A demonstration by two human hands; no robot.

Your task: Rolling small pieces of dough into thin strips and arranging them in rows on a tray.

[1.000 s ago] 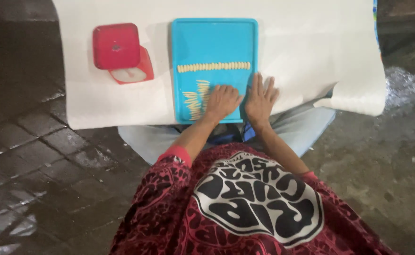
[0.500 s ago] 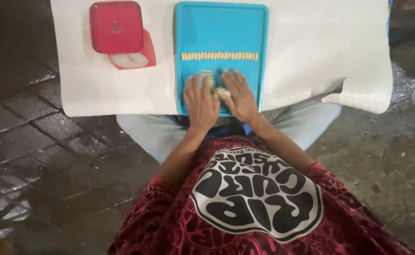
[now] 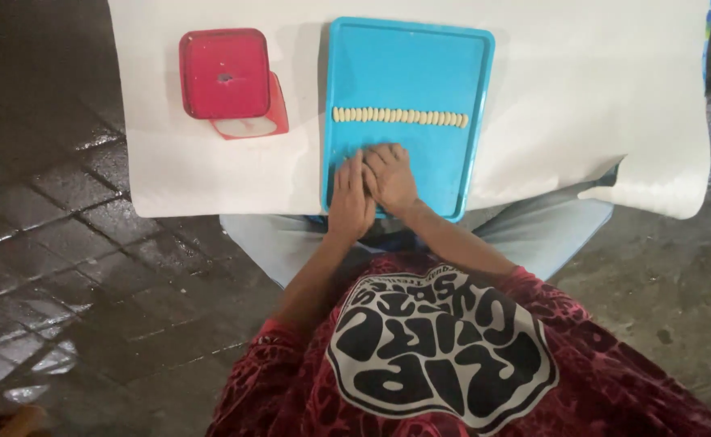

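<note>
Blue plastic rectangular tray (image 3: pixel 444 73) lies flat on a table covered with white paper sheeting (image 3: pixel 582 97), its long sides running away from the person. Across the tray's middle runs a straight row of small pale oblong pieces (image 3: pixel 400 116), set side by side and touching, spanning most of the tray's width.

Left hand (image 3: pixel 350 202) and right hand (image 3: pixel 389 178) rest palm-down on the tray's near half, pressed against each other, the right partly overlapping the left. Fingers of both hands are extended and flat, not clenched; whether anything lies beneath them cannot be told (the palms cover that patch of tray entirely). The fingertips point toward the row of pale pieces and stop short of it, with a strip of bare blue tray between.

Left of the tray, apart from it, stands a red square plastic container (image 3: pixel 250 121) with a pale inside, and a red square lid (image 3: pixel 224 73) sits askew over it, covering most of its opening.

The paper's near right corner (image 3: pixel 655 194) curls downward over the table edge. Dark wet paving stones (image 3: pixel 64 243) surround the table. The person wears a red patterned garment (image 3: pixel 615 380) with a black-and-white round print.
</note>
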